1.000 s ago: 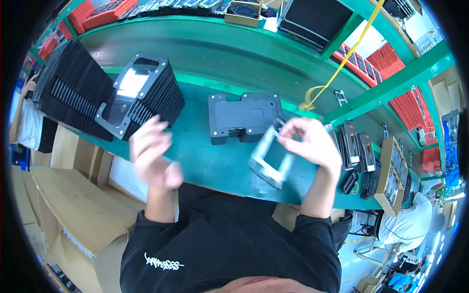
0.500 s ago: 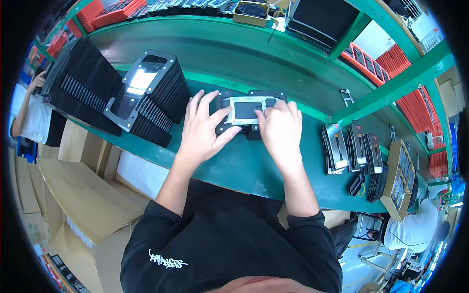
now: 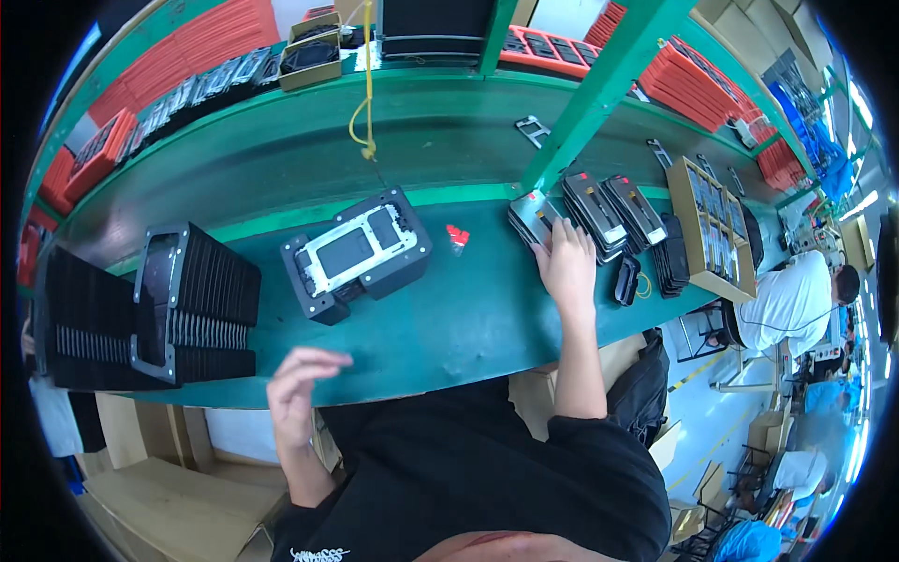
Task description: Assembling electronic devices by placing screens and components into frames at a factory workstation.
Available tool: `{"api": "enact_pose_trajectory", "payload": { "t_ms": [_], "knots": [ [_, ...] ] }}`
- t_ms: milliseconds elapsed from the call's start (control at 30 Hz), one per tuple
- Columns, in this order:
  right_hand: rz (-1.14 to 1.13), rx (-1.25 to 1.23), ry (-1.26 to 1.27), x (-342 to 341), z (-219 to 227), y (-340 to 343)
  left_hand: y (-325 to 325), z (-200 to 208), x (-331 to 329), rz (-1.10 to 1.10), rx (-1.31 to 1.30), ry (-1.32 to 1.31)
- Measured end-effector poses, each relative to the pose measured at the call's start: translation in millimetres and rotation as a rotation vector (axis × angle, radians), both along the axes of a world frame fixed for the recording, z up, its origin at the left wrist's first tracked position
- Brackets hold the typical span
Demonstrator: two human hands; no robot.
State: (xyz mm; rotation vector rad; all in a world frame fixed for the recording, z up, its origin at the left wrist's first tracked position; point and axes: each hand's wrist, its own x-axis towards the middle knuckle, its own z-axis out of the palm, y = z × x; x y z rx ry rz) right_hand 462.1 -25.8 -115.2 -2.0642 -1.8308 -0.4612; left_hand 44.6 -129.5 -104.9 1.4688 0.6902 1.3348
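Observation:
My right hand (image 3: pixel 569 267) reaches over the nearest stack of flat, phone-sized grey panels (image 3: pixel 536 217) on the green bench. Its fingers rest on the stack's near edge, thumb apart; no panel is lifted. At the bench's front edge hovers my left hand (image 3: pixel 298 389), fingers stretched out and holding nothing. Left of centre sits a black fixture block (image 3: pixel 403 264), turned at an angle, with a silver metal phone frame (image 3: pixel 316 273) lying in its top. Neither hand touches it. A small red tab piece (image 3: pixel 456 236) lies between the block and the panel stacks.
Tall stacks of black fixture trays (image 3: pixel 201 290) fill the left end. Two further panel stacks (image 3: pixel 595 215), a black clip-like part (image 3: pixel 627 281) and a divided cardboard box (image 3: pixel 714 225) stand right. A yellow cord (image 3: pixel 369 103) hangs over the bench. A green post (image 3: pixel 599 94) rises behind.
Both hands have left the fixture block. My right hand has moved right to the panel stacks, my left hand back to the bench edge. The view has swung right.

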Motion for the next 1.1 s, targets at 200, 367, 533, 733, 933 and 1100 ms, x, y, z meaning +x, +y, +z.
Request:
{"api": "enact_pose_trajectory", "payload": {
  "t_ms": [200, 367, 533, 733, 933, 1100],
  "knots": [
    [0.184, 0.236, 0.009, -3, -12, -31, 7, -7, 40, -0.101, -0.039, 0.069],
    [0.52, 0.4, 0.613, -81, 11, -83, 14, 9, 98, -0.242, -0.101, 0.045],
    [0.948, 0.121, 0.964, -141, 31, -99, 16, -22, 111, -0.158, -0.004, 0.098],
    [0.722, -0.132, 1.939, -154, 32, -74, 11, -28, 100, 0.01, 0.157, 0.504],
    [0.922, -0.427, 2.017, -146, 17, -63, 6, -28, 80, 0.068, 0.258, 0.7],
    [0.853, -0.376, 1.644, -105, 13, 16, 6, -26, 68, -0.206, -0.437, -0.003]
  ]
}}
